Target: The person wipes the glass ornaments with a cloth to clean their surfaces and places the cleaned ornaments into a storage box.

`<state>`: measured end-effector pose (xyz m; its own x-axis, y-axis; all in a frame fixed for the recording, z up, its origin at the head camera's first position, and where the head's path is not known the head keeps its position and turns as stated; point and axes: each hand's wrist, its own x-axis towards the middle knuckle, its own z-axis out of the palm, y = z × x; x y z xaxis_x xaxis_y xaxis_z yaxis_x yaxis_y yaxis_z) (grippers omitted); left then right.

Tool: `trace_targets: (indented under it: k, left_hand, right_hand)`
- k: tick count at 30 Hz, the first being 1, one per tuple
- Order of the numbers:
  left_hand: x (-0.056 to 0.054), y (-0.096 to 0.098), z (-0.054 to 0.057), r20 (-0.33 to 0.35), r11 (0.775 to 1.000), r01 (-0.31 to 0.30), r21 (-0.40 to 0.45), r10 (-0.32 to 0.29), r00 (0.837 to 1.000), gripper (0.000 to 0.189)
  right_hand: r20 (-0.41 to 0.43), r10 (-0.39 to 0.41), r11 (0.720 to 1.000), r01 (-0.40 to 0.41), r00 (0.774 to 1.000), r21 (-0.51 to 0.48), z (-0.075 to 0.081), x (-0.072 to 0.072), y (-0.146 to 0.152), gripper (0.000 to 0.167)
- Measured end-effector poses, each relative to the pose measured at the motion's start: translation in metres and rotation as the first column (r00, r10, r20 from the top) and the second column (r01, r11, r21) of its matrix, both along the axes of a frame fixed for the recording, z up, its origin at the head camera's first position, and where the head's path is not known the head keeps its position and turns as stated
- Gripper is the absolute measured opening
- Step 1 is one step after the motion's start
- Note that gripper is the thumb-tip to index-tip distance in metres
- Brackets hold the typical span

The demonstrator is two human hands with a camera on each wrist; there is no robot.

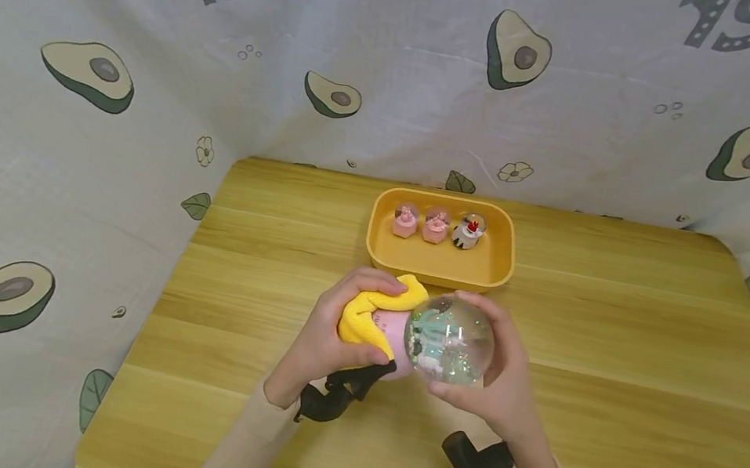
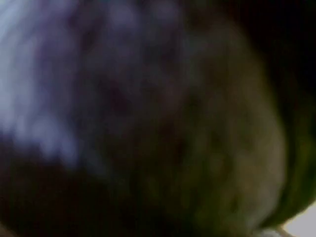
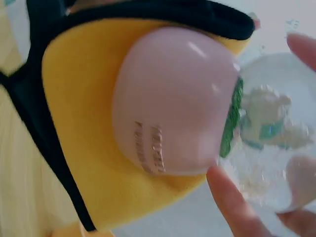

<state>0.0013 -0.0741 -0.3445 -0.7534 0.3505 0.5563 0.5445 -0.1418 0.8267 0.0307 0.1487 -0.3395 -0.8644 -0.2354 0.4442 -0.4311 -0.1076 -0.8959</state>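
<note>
A large snow globe lies tipped on its side between my hands, its clear glass ball [image 1: 449, 340] to the right and its pink base [image 3: 173, 98] to the left. Inside the ball are glitter and small white and teal figures. My right hand [image 1: 507, 366] grips the ball, thumb and fingers spread round it. A yellow cloth [image 1: 364, 319] with black edging is wrapped against the base, and my left hand [image 1: 327, 330] holds the cloth and base together. Raised lettering shows on the base in the right wrist view. The left wrist view is dark and blurred.
Behind the hands, a yellow-orange tray [image 1: 438, 266] holds three small snow globes in a row, two with pink bases [image 1: 405, 225] and one with a white base [image 1: 467, 235]. The wooden table [image 1: 614, 360] meets a white avocado-print cloth [image 1: 405, 111] at its back edge.
</note>
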Motion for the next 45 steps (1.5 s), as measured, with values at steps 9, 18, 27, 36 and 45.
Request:
trace_targets:
  k: [9, 18, 27, 36, 45]
  left_hand:
    - [0.003, 0.002, 0.002, -0.070, 1.000, -0.027, -0.009, 0.026, 0.997, 0.066]
    - [0.000, 0.006, -0.003, -0.155, 0.987, -0.145, -0.065, 0.133, 0.979, 0.059]
    - [-0.003, 0.006, -0.010, -0.027, 0.978, -0.200, -0.057, 0.199, 0.980, 0.062]
    - [-0.006, 0.002, -0.025, 0.241, 0.979, -0.173, 0.110, 0.143, 0.960, 0.073]
    - [-0.002, -0.019, -0.036, 0.301, 0.962, -0.250, 0.111, 0.207, 0.931, 0.063]
  right_hand:
    - [0.360, -0.059, 0.967, 0.143, 0.931, -0.212, 0.008, 0.005, -0.012, 0.062]
    - [0.475, -0.135, 0.943, 0.260, 0.870, -0.208, 0.008, 0.008, -0.024, 0.055]
    - [0.126, -0.217, 0.976, 0.218, 0.968, 0.000, 0.003, 0.010, -0.027, 0.083]
    - [-0.125, -0.095, 0.995, 0.098, 0.988, 0.017, -0.008, 0.003, -0.021, 0.084]
    - [-0.099, -0.126, 0.980, 0.109, 0.987, -0.166, -0.006, 0.000, -0.006, 0.089]
